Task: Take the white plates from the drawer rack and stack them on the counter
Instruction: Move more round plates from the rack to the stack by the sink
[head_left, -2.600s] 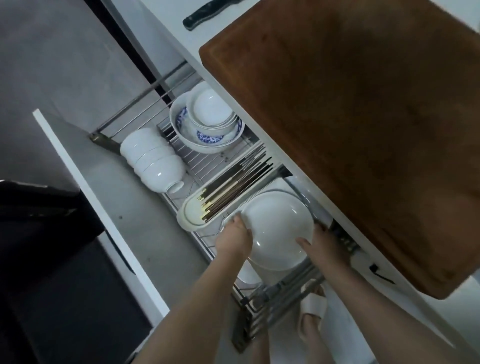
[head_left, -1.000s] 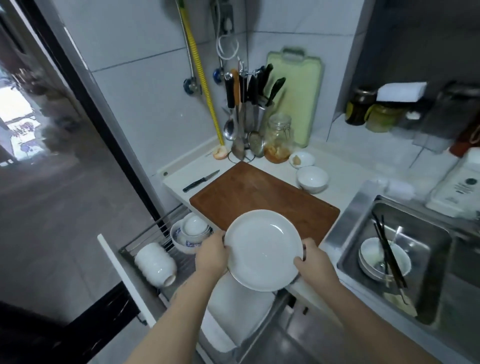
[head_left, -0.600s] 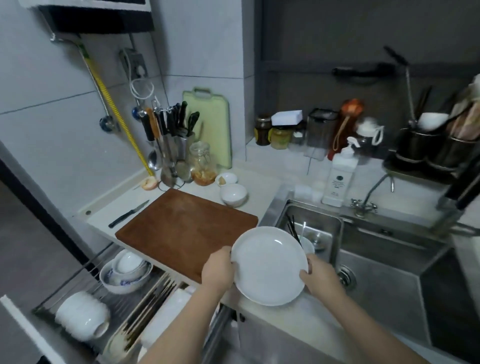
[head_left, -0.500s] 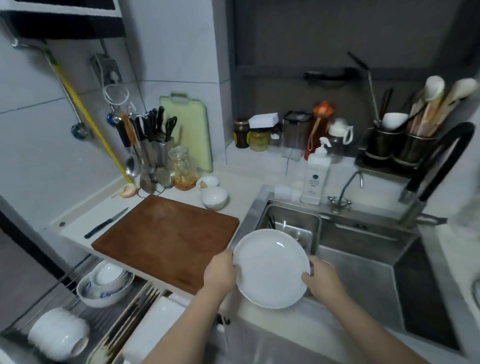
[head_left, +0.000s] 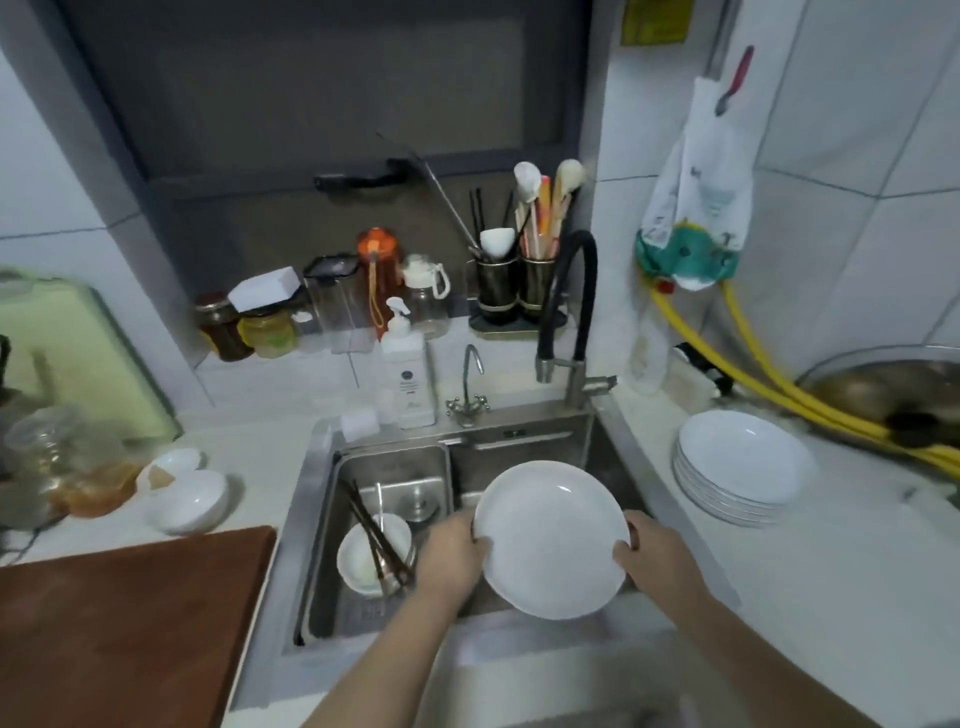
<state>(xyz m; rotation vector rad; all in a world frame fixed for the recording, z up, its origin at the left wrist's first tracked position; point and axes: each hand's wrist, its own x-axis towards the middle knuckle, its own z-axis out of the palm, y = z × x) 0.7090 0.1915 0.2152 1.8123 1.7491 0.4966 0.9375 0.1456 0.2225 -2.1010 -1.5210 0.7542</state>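
White plate (head_left: 550, 540) between both hands, left hand (head_left: 452, 556) and right hand (head_left: 657, 558) gripping its rim

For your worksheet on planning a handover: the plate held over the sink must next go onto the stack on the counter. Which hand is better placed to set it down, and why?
The right hand. It grips the plate on the edge nearer the stack, which sits to the right of the sink. The left hand would have to cross over.
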